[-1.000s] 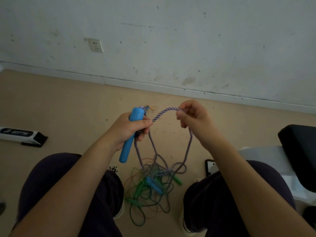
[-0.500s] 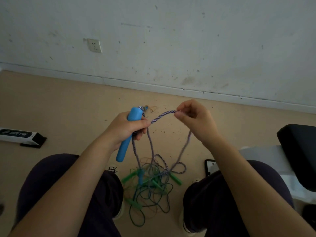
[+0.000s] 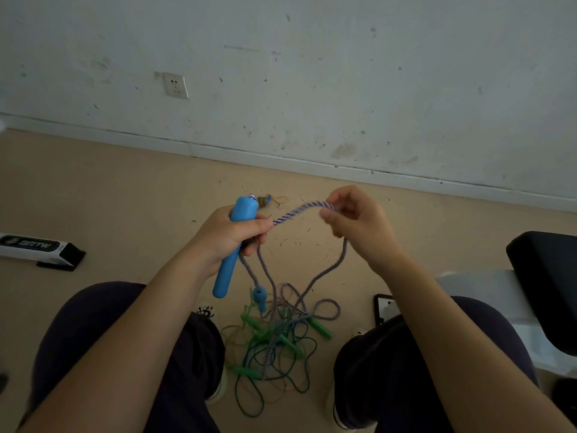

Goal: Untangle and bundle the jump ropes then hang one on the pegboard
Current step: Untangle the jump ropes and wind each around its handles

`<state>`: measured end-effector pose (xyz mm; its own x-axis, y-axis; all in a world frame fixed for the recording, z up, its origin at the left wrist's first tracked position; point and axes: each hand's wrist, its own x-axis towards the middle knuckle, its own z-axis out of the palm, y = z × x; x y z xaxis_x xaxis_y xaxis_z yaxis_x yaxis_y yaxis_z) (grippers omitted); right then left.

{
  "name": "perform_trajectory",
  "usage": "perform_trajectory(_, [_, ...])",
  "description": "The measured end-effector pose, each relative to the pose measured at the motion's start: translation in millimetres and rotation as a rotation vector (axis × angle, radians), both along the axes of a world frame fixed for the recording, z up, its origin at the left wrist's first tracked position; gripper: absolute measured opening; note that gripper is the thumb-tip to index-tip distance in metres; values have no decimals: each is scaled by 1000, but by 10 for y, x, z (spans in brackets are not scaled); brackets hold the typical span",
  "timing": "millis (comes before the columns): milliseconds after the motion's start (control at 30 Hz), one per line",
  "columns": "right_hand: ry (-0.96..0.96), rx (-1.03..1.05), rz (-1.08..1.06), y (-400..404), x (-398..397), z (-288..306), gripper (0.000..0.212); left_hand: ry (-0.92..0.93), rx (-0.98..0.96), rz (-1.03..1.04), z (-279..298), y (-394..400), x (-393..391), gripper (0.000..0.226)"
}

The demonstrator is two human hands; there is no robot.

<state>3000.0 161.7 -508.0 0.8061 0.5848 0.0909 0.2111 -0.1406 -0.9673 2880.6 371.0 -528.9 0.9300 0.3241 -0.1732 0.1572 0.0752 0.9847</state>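
Nearest, between the seated person's knees, a tangled heap of thin green cords with green plastic handles [image 3: 274, 345] lies on the tan floor [image 3: 93, 189], with loops of a purple-and-white braided jump rope [image 3: 299, 210] mixed into it. That rope's second, small blue handle [image 3: 259, 296] hangs just above the heap, lifted clear, probably so the braid can be drawn out of the green cords.

Higher up, the left hand [image 3: 232, 234] has its grip closed round the long blue foam handle [image 3: 232, 245], fingers wrapped over it and over several strands gathered against it, apparently as an anchor for coiling. The right hand [image 3: 356, 223] pinches the braid where it arches across from the left hand; from the pinch the rope drops back to the heap. This reads as feeding length for the next loop of the bundle.

Beyond stands the scuffed white wall [image 3: 343, 73] with a socket [image 3: 176, 85]. No pegboard is in view.
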Motion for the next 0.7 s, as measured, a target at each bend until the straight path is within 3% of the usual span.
perform_trajectory(133, [14, -117, 249, 162, -241, -78, 19, -13, -20, -124, -16, -177, 24, 6])
perform_trajectory(267, [-109, -146, 131, 175, -195, -51, 12, -26, -8, -90, 41, -124, 17, 8])
perform_trajectory(367, [-31, 11, -35, 31, -28, 23, 8, -31, -20, 4, 54, 1, -3, 8])
perform_trajectory(433, [23, 19, -1, -17, -7, 26, 13, -25, -18, 10, 37, 12, -12, 9])
perform_trajectory(567, [40, -89, 262, 141, -245, -60, 19, -2, -31, -118, -5, -171, -10, 7])
perform_trajectory(700, [-58, -93, 179, 209, -245, -95, 18, -8, -39, -121, 42, -181, 6, 5])
